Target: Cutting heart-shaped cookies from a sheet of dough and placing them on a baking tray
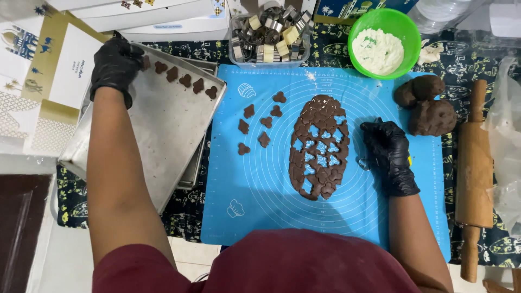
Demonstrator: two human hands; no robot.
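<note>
The rolled sheet of chocolate dough (320,146) lies in the middle of the blue silicone baking mat (260,184), an oval already pierced with cut-out gaps; it looks soft and thin, likely to stretch or tear if lifted by an edge, so each piece probably wants lifting from underneath with flat fingertips. Just left of it six cut dough shapes (260,126) sit apart on the mat, light and easily dented. The right hand (388,154), in a black glove, rests curled beside the sheet's right edge with a small metal cookie cutter (362,161) showing at its fingers. The left hand (115,64), also gloved, is closed over the far corner of a metal baking tray (163,130), where a row of cut pieces (184,80) lines the far rim. Beyond the mat stand a tub of cutters (269,33), a green bowl of flour (384,44), lumps of spare dough (429,106) and a wooden rolling pin (474,173).
</note>
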